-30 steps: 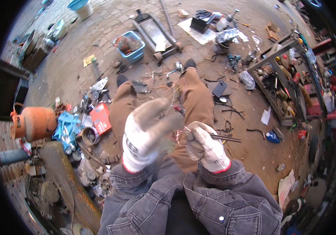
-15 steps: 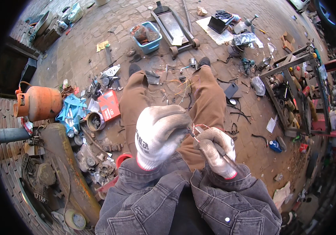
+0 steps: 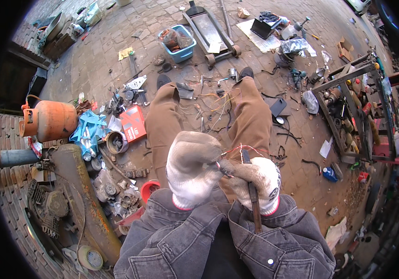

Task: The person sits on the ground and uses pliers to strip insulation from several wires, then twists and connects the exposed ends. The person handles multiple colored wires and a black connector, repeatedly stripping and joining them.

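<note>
Both my hands wear dirty white work gloves and meet over my lap, above my brown trousers. My left hand (image 3: 191, 168) is closed around thin wires (image 3: 236, 149), reddish and pale, that loop up between the gloves. My right hand (image 3: 259, 181) grips a dark slim hand tool (image 3: 254, 204) whose handle runs down toward my grey jacket sleeve. The tool's tip sits at the wires where the two gloves touch. More loose wires (image 3: 218, 104) lie on the paving between my legs.
An orange gas cylinder (image 3: 49, 120) lies at left beside a red box (image 3: 133, 122) and a blue bag (image 3: 88, 132). A blue tub (image 3: 177, 42) and a floor jack (image 3: 209, 29) stand ahead. A metal rack of parts (image 3: 348, 107) is at right. Rusty machinery (image 3: 76, 195) is at lower left.
The view has shifted so the ground clutter sits lower and nearer. My hands have drawn closer together, the tool now turned handle-down along my right sleeve.
</note>
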